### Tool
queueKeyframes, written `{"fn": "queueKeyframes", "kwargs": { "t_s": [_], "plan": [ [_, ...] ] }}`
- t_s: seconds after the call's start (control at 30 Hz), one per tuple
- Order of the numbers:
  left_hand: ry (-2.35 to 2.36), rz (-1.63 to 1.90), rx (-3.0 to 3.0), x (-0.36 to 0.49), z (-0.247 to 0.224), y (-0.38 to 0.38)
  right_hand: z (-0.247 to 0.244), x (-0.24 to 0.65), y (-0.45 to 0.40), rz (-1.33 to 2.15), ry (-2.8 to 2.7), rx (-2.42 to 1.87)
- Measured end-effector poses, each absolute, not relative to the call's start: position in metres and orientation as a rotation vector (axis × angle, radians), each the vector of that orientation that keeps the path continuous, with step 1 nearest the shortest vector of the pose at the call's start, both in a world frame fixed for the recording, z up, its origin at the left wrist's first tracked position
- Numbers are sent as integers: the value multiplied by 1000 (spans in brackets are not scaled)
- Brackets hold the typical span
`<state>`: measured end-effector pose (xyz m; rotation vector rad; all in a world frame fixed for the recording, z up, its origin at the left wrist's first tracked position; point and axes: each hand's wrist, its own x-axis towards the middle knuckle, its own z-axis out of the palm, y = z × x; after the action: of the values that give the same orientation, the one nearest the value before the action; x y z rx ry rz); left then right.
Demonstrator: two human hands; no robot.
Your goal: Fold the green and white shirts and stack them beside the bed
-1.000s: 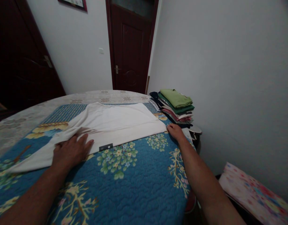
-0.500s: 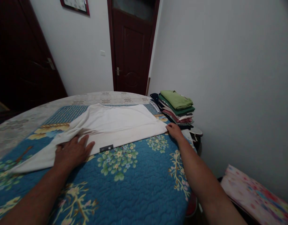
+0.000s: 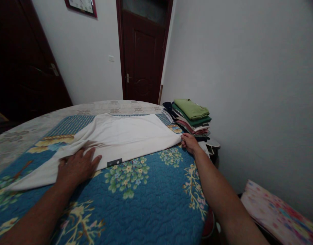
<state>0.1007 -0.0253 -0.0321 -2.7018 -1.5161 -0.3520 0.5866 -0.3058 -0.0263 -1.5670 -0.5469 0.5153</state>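
Observation:
A white shirt (image 3: 131,132) lies spread across a blue floral quilted cloth (image 3: 136,211), wrinkled on its left side. A dark label (image 3: 115,162) shows at its near edge. My left hand (image 3: 78,166) rests on the shirt's left part with the fingers spread, pressing the fabric. At the far right corner, my right hand (image 3: 189,143) pinches the tip of the shirt between thumb and fingers.
A stack of folded clothes (image 3: 192,117), light green on top, stands at the table's right edge. Patterned pale tablecloth (image 3: 105,106) shows behind the quilt. A pink floral item (image 3: 276,211) is at lower right; a dark red door (image 3: 146,58) stands behind.
My right hand has shifted very slightly to the right and draws its corner of the shirt tauter. The left hand stays on the fabric nearly in place.

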Motion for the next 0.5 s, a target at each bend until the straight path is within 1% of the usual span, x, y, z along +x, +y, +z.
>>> {"fn": "queueKeyframes", "kwargs": {
  "t_s": [0.2, 0.5],
  "plan": [
    [-1488, -350, -2692, 100, -31, -27, -30, 589, -311, 409, -619, -1722],
    [-1477, -332, -2696, 100, -30, -26, -17, 581, -320, 468, -791, -1846]
  ]
}}
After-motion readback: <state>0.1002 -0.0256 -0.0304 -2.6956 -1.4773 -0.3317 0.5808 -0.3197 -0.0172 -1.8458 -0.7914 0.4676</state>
